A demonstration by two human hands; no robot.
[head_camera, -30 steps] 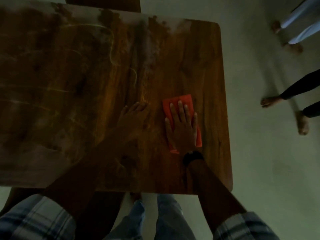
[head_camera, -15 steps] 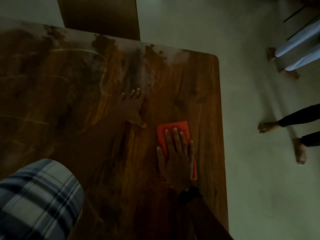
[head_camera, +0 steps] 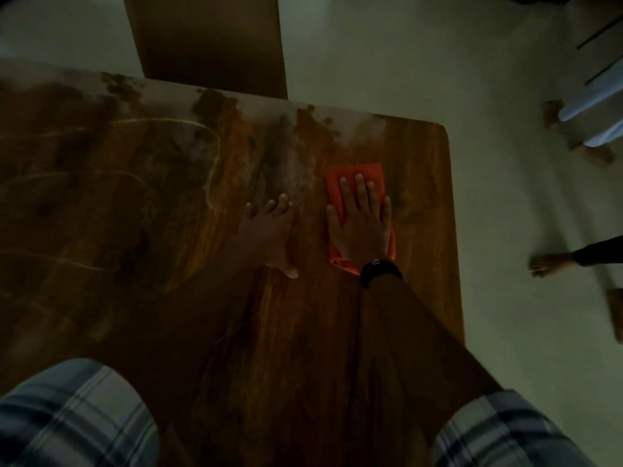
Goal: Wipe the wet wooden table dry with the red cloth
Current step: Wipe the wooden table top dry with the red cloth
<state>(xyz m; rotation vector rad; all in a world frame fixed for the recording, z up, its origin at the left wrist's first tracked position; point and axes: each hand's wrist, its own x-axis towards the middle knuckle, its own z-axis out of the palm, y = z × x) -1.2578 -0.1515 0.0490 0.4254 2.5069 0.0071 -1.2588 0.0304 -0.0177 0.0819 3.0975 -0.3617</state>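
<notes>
hands flat; right palm hides most of red cloth.

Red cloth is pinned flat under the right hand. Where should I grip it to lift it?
Likely the red cloth at its far edge, exposed beyond the fingertips of the right hand. Come from above, pinching; it lies flat on the table.

Bare wooden table lies on every side of the hands — nothing standing in the way.
</notes>
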